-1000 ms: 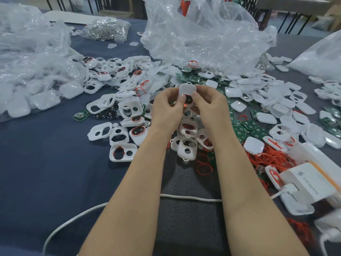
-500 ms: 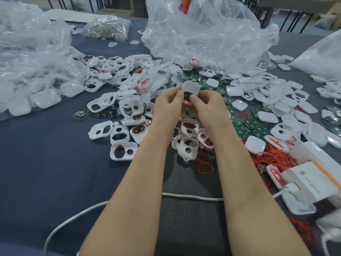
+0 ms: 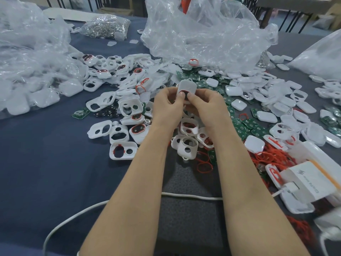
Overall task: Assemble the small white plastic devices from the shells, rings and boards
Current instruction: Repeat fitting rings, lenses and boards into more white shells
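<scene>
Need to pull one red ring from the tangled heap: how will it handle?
Probably floppy: the red rings are thin loops, bent out of shape in the heap. Likely very light and apt to snag, dragging neighbours along. Lying flat, they should not roll.

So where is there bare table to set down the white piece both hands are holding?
Widest: the blue cloth left of the left hand, bordered by the bag of shells, the loose open shells and the white cable. Smaller: the grey mat between the forearms. Crowded ahead and right of the right hand: green boards, red rings.
</scene>
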